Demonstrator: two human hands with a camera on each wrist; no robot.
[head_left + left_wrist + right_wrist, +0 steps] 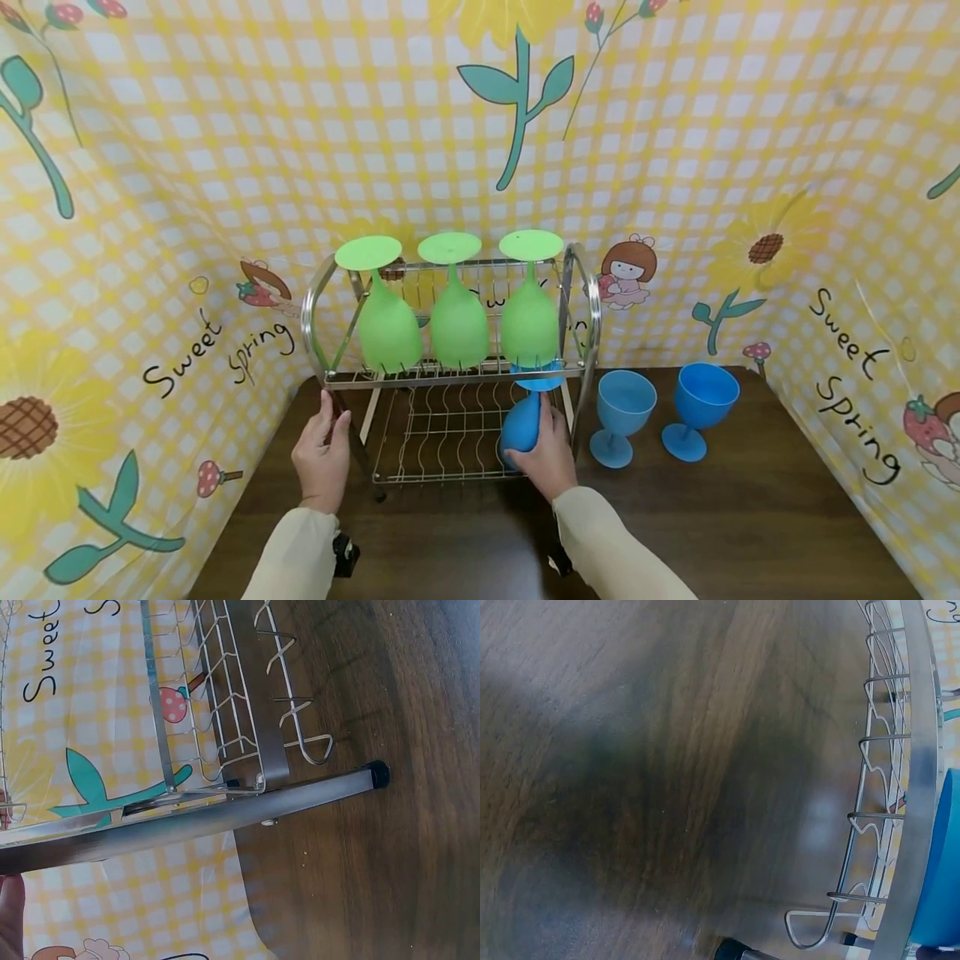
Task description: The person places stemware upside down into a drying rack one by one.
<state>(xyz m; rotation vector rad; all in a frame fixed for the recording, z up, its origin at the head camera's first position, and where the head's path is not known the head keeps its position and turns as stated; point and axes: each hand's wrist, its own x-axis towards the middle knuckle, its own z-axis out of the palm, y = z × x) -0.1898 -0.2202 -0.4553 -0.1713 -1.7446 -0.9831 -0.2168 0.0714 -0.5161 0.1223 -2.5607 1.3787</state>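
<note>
A two-tier metal dish rack [450, 381] stands on the table. My left hand [322, 458] is at its left side post [150, 829], with fingers and thumb on either side of the metal. My right hand [551, 458] grips a blue goblet [519, 433] upside down at the right end of the lower tier. The goblet's base lies just under the upper tier, and its bowl [941, 877] shows at the edge of the right wrist view. On the upper tier, three green goblets stand inverted: a left one [390, 333], a middle one [459, 329] and a right one [529, 329].
Right of the rack, a lighter blue goblet [626, 402] and a deeper blue goblet [707, 393] stand upright on the brown wooden table [750, 500]. A yellow checked cloth [675, 125] with flowers hangs behind and along both sides.
</note>
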